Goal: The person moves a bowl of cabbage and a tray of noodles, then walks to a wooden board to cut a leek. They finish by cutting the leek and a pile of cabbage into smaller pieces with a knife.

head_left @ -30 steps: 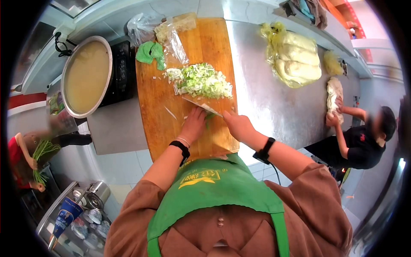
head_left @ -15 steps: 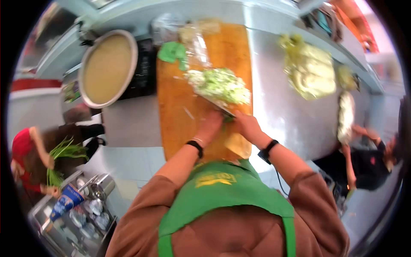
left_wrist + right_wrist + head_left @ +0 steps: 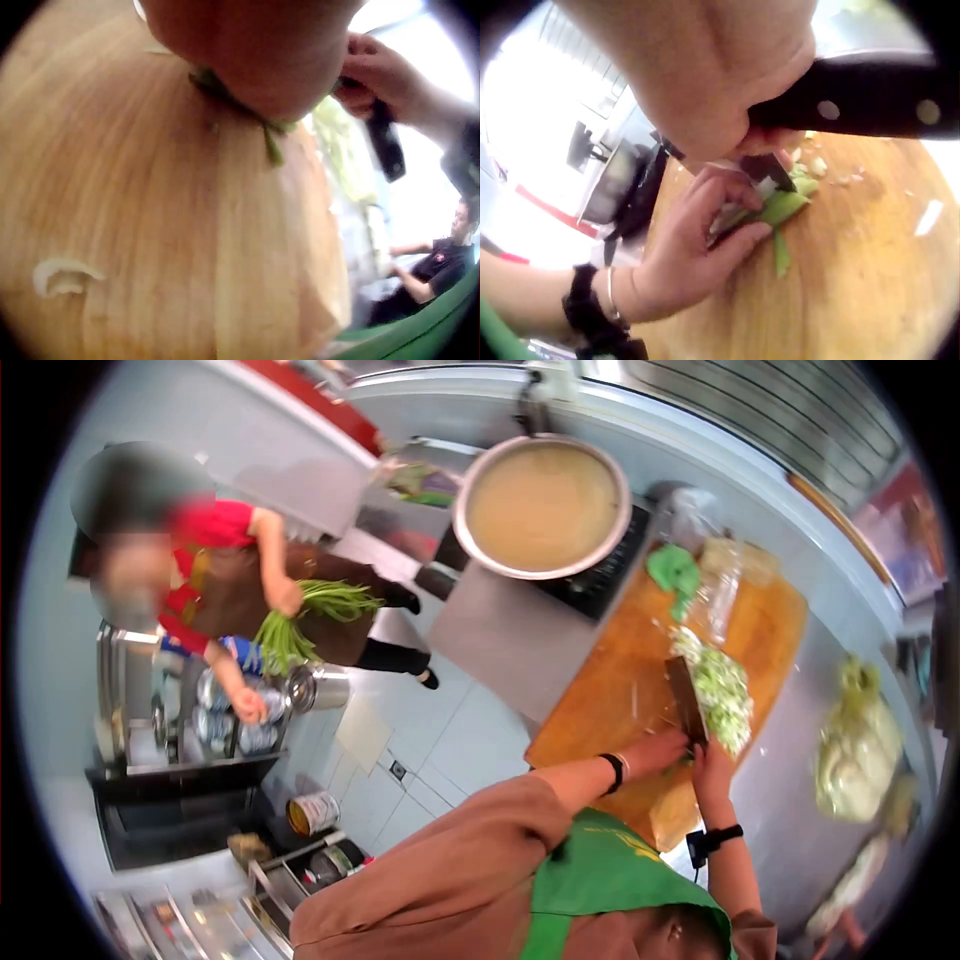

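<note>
In the right wrist view my left hand (image 3: 697, 232) holds green stalks (image 3: 784, 208) down on the wooden board (image 3: 840, 292), its fingers curled round them. My right hand (image 3: 712, 67) grips the black knife handle (image 3: 870, 94); part of the blade (image 3: 769, 172) shows over the stalks beside the left fingertips. In the head view the knife blade (image 3: 686, 700) lies along the left edge of a heap of chopped green and white pieces (image 3: 722, 695). The left wrist view shows my left hand (image 3: 255, 52) over dark green leaf ends (image 3: 274, 146), with the right hand (image 3: 390, 82) behind.
A large pan of cloudy liquid (image 3: 545, 508) sits on a black stove left of the board. Green cloth (image 3: 675, 572) and clear plastic (image 3: 722, 590) lie at its far end. Bagged dough (image 3: 858, 755) rests on the right. At left, a person in red (image 3: 215, 525) holds long green stalks (image 3: 330, 600).
The head view has swung left and turned, so the board and both hands appear farther right and tilted. The hands remain at the knife and stalks. The person in red appears larger.
</note>
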The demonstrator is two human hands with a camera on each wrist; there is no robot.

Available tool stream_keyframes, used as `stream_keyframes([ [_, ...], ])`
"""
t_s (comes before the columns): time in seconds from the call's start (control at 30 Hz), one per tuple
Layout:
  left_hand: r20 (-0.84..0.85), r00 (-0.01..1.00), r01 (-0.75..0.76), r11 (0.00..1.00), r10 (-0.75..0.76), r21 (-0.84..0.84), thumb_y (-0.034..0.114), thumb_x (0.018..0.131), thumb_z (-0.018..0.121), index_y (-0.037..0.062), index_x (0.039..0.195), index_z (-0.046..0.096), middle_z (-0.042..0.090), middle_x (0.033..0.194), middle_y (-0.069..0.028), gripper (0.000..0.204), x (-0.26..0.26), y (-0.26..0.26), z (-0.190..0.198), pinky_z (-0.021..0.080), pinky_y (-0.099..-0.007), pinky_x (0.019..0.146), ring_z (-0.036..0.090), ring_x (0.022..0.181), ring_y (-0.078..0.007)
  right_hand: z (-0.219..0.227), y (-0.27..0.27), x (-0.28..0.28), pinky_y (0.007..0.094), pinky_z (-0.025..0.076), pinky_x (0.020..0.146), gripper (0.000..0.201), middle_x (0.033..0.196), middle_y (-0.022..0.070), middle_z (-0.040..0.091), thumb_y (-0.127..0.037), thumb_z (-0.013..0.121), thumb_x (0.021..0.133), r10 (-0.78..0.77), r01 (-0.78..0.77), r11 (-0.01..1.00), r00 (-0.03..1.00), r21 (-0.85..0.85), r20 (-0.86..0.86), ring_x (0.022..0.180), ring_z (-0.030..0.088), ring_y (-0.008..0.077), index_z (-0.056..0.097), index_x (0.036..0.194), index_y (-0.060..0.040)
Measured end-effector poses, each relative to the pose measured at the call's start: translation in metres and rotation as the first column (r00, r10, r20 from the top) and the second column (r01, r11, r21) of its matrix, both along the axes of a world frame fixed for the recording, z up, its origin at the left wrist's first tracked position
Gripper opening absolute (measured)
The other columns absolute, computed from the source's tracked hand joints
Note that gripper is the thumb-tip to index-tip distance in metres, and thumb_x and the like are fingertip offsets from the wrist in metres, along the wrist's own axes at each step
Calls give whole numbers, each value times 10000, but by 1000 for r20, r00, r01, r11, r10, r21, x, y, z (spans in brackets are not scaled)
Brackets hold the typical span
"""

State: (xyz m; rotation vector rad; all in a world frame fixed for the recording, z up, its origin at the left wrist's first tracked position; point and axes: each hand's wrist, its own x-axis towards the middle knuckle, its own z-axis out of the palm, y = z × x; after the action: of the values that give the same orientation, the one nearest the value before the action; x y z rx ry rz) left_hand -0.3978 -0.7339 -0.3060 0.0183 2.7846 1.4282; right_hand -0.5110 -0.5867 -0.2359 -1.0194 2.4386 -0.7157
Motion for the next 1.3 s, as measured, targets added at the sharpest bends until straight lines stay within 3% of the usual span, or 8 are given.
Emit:
stream_keyframes([
  [0.1,-55,996,68,987,-77,-144,120,986,485,-7,1121,596,569,1196,-174,216,-7,-5,2,498,-401,985,547,1143,-343,6,-4,-15,548,516,713,259,897,256,692,-145,625,971,38,-35,996,998,81,-44,822,658,479,583,1192,-16],
  [0.17,-40,995,81,982,-89,-170,115,983,487,-11,1110,593,566,1205,-176,208,-7,-9,0,504,-395,980,546,1151,-341,20,9,-6,549,514,706,290,904,275,682,-127,609,981,108,-133,983,976,-127,-187,832,654,498,570,1236,4],
  [0.23,-326,945,-44,983,-17,-179,121,957,511,-7,1100,599,562,1243,-167,211,-1,-5,-5,518,-397,970,549,1170,-331,30,48,10,541,517,708,320,897,286,668,-117,599,985,79,-74,990,996,117,-39,836,643,511,555,1277,6],
  [0.83,-312,947,-12,962,-77,-273,88,851,598,-3,1067,647,574,1220,-152,239,-11,-10,16,481,-422,1000,547,1166,-335,76,53,21,511,509,683,205,903,265,675,-98,598,988,10,-4,994,999,114,-52,825,639,489,594,1170,-4],
  [1.07,-160,985,17,956,-66,-294,96,841,604,7,1063,659,571,1166,-141,245,-11,-8,20,480,-391,1021,550,1139,-320,16,34,18,530,499,670,199,898,275,669,-128,595,1002,-46,52,996,995,69,-93,823,632,501,584,1142,13],
  [1.23,-451,892,-127,959,-1,-254,141,895,584,19,1127,622,586,1281,-160,265,-17,-4,-5,478,-417,1026,558,1214,-321,15,17,-7,516,484,642,185,836,255,652,-143,628,990,-74,67,994,994,-91,-81,792,625,492,597,1088,10],
  [1.27,60,988,-154,854,143,496,186,962,523,18,1161,594,608,1276,-198,271,-17,-15,46,477,-441,1017,580,1207,-353,19,27,-7,520,486,646,188,831,252,651,-141,634,983,-36,37,999,996,7,-76,789,626,488,608,1102,2],
  [1.3,200,976,-161,904,86,397,199,981,490,16,1162,592,620,1244,-210,277,-12,-29,62,482,-445,1004,590,1186,-364,31,45,-4,524,488,649,194,827,248,649,-139,640,975,-17,26,992,997,125,-71,787,628,484,620,1115,-6],
])
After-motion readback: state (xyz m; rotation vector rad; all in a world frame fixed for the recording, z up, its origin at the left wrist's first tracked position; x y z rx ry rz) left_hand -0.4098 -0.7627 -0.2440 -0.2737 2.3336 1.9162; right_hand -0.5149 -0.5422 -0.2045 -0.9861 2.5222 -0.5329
